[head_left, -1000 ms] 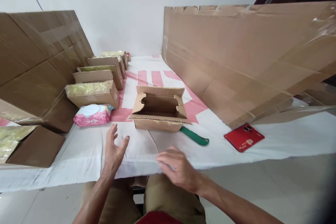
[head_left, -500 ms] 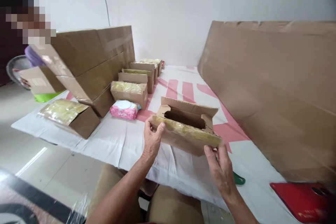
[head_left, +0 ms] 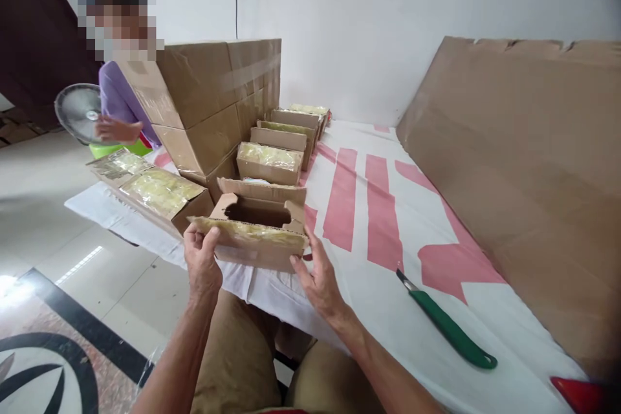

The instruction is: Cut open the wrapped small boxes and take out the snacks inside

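"Head view: what has changed?"

"Over the table's (head_left: 359,291) near edge, the box (head_left: 257,256) has shifted left; repositioning appears under way."

"Condition?"

"Brown, top open, near flap taped, side flaps notched."

"Hands?"

"Left hand (head_left: 202,266) and right hand (head_left: 319,277), partly curled, grip opposite ends."

"Smallest item?"

"Knife (head_left: 451,331): now fully exposed, unheld, to the right."

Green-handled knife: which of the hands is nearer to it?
Right. The right hand is at the right end of the open box, left of the knife; the left hand is farther, at the box's left end.
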Tool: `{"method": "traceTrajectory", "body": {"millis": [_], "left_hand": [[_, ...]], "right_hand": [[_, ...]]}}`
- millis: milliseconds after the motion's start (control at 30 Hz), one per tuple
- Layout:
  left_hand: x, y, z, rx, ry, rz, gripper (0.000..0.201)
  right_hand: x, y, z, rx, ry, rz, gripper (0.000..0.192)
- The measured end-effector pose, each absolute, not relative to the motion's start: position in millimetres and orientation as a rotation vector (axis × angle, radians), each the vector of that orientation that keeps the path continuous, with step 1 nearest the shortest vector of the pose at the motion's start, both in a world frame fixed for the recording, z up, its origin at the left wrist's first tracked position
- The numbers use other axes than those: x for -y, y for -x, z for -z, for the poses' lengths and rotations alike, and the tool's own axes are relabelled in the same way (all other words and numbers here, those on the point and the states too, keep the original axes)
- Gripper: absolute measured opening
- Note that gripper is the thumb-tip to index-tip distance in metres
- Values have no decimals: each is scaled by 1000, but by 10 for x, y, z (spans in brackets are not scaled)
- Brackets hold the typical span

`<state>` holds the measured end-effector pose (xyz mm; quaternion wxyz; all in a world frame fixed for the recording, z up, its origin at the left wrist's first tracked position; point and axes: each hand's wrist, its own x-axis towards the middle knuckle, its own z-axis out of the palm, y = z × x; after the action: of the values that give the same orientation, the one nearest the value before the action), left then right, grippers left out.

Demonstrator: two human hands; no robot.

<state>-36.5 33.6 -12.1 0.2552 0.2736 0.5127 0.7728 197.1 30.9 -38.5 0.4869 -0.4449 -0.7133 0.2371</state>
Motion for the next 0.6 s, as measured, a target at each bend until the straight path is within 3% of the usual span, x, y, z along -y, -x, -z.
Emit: {"method": "traceTrajectory", "body": {"millis": [300,600], "left_hand": [[-501,595,117,-1418,-963,-2199,65],[-614,655,144,-2006,-1224,-1991,64]], "right_hand": [[-389,-1949,751,1706,1146,-743,70],[-395,-1724,977,1700,1103,-644,66]]}}
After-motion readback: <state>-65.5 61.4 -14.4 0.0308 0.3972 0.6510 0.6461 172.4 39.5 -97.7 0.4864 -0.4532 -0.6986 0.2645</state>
